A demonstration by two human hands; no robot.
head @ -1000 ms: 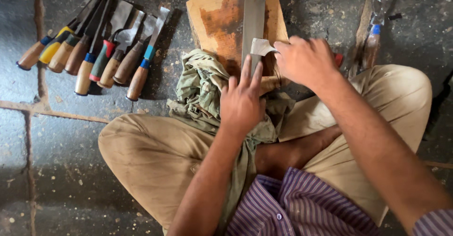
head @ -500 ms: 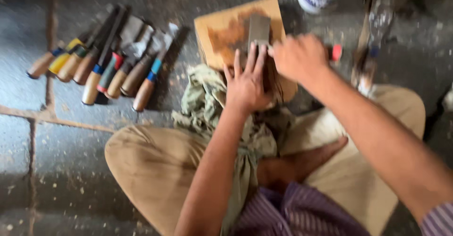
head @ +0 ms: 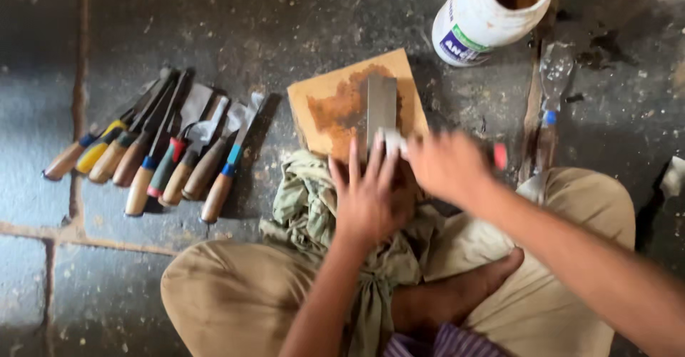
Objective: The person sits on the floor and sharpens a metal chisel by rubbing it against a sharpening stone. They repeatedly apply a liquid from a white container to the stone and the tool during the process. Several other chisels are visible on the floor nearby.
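At twelve o'clock from the crossed legs, a flat blade [head: 381, 107] lies on a rust-smeared wooden board [head: 335, 104]. Left hand [head: 365, 199] presses it, fingers spread; the blurred right hand [head: 448, 166] seemingly grips its handle. Sharpening looks underway; the chisels [head: 160, 159] at nine o'clock wait.

Right hand [head: 449, 166] blurred; tool handle hidden (red end [head: 500, 156] shows).

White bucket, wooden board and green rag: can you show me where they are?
White bucket [head: 477, 16]: head view, on its outer side wall.
Wooden board [head: 321, 100]: head view, on its bare left part.
Green rag [head: 303, 204]: head view, on its bunched folds.
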